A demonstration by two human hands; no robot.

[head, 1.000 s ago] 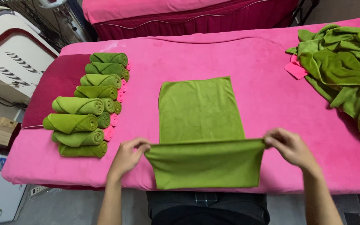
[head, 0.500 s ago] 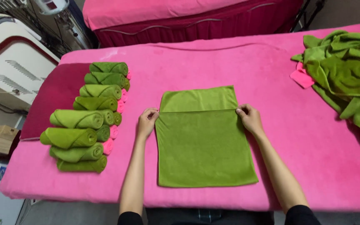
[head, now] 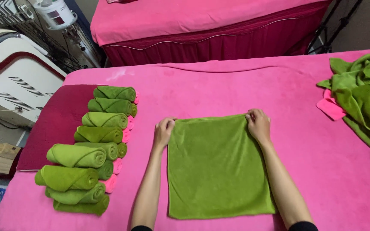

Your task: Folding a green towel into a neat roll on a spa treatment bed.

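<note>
A green towel [head: 217, 167] lies folded in half on the pink-covered table [head: 236, 90], its doubled edge at the far side. My left hand [head: 163, 131] pinches the far left corner of the towel. My right hand [head: 258, 124] pinches the far right corner. Both hands rest on the table surface with the towel flat between them.
Rows of rolled green towels [head: 95, 149] with pink rolled cloths [head: 120, 162] behind them lie on the left. A heap of loose green towels [head: 365, 98] and a pink cloth [head: 330, 109] sit at the right edge. A second pink bed [head: 202, 21] stands beyond.
My hands carried the towel's near edge away from me and laid it on the far edge, folding the towel in half. The view tilted down slightly.
</note>
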